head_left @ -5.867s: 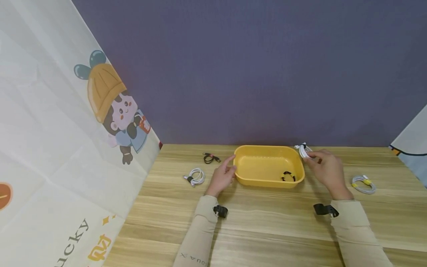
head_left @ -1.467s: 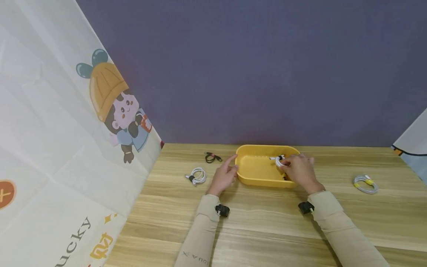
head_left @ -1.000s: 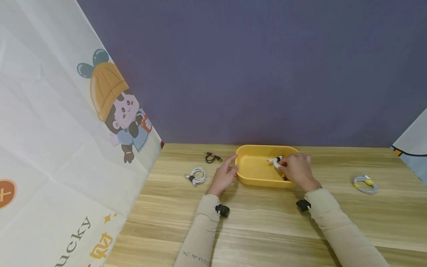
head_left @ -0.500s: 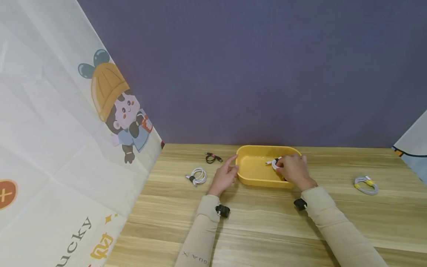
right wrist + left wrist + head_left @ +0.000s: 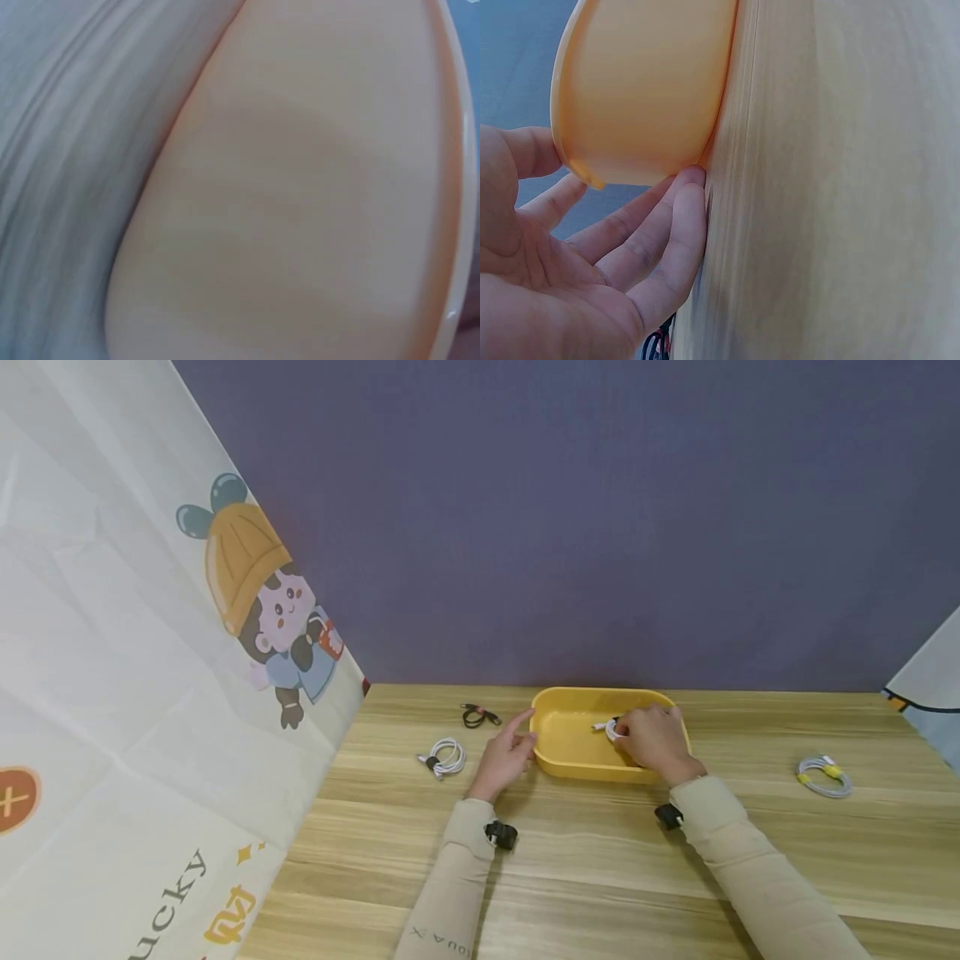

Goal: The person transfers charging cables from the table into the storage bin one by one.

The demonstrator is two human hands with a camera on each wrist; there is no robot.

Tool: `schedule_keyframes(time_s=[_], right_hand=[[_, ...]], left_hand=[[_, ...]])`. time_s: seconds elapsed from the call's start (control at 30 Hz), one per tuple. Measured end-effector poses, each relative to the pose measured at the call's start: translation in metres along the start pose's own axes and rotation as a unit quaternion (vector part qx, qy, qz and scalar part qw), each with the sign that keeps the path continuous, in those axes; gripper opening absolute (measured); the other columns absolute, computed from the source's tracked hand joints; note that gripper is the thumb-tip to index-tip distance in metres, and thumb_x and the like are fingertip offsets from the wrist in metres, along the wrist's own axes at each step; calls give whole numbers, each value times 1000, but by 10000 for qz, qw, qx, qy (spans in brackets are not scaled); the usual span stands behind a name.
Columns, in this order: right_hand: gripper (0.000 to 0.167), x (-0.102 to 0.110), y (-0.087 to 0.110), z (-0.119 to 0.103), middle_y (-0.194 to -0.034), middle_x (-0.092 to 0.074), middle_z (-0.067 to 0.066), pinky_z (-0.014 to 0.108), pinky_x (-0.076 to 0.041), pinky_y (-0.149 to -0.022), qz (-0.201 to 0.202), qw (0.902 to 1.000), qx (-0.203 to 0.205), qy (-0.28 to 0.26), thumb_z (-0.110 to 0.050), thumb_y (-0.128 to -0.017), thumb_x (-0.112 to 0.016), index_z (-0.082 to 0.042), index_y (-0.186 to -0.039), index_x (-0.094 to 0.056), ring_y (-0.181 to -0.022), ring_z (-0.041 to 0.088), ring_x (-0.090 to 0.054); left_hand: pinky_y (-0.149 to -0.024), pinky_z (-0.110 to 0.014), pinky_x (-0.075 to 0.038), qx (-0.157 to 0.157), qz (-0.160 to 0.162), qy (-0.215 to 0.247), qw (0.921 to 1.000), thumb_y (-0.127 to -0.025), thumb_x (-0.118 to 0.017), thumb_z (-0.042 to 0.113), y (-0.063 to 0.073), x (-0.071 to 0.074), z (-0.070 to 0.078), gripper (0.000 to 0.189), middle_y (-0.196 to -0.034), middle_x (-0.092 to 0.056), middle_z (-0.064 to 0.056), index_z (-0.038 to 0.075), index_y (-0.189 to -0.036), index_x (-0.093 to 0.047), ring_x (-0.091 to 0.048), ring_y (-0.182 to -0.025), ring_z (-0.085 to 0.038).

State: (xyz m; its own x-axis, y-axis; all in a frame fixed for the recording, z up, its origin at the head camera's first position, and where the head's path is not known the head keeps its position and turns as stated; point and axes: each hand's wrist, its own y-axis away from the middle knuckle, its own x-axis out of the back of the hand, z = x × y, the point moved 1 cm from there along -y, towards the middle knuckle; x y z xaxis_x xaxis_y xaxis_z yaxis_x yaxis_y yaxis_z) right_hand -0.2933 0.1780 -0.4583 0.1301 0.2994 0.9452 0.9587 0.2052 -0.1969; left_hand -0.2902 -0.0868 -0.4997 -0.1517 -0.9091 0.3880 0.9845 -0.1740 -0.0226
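In the head view my right hand [image 5: 654, 741] reaches into a yellow plastic tray [image 5: 573, 770]. Its fingers pinch a coiled white charging cable [image 5: 611, 729], low inside the tray with its plug end pointing left. The back of the hand hides most of that coil and the tray's right part. My left hand [image 5: 501, 762] touches the tray's left end; in the left wrist view its fingers lie fairly straight against the outer wall, with the thumb at the rim. Only the tray's outer wall [image 5: 300, 187] fills the right wrist view, and no held cable shows there.
Left of the tray lie a small black cable [image 5: 480, 717] and a coiled white cable with a black strap [image 5: 444, 757]. At the right lies a grey cable with yellow ties [image 5: 825, 777]. A dark blue panel [image 5: 585, 527] stands behind the wooden table [image 5: 585, 877].
My right hand has brought the white cable from beside the tray's back right corner into the tray, then moved it left and lower. A small black cable there is now hidden. My left hand stays put.
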Motion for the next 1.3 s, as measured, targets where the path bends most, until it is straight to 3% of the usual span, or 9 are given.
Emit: schedule_keyframes(time_s=[0.43, 0.87, 1.3], right_hand=[[10, -9, -3, -1, -80, -74, 5, 56, -37, -83, 7, 9999, -111, 100, -20, -83, -81, -18, -74, -76, -84, 33, -63], [25, -8, -2, 7, -63, -63, -1, 56, -38, -80, -54, 9998, -163, 97, -15, -81, -76, -21, -61, -62, -72, 28, -61], [32, -7, -2, 6, -61, -59, 1, 57, -38, -78, 83, 9995, -251, 180, -14, -83, -71, -19, -56, -54, -71, 31, -62]], left_hand=[[-56, -25, -52, -19, -14, 65, 10000, -106, -55, 27, -2, -1, -1, 48, -103, -77, -12, 33, -153, -48, -69, -66, -22], [-54, -24, -51, 6, 6, 23, 10000, -106, -55, 27, -1, 0, 1, 48, -101, -77, -11, 35, -152, -47, -69, -66, -23], [-55, -24, -52, 9, -29, -22, 10000, -106, -55, 28, 0, 0, 2, 48, -103, -76, -12, 35, -154, -46, -69, -68, -23]])
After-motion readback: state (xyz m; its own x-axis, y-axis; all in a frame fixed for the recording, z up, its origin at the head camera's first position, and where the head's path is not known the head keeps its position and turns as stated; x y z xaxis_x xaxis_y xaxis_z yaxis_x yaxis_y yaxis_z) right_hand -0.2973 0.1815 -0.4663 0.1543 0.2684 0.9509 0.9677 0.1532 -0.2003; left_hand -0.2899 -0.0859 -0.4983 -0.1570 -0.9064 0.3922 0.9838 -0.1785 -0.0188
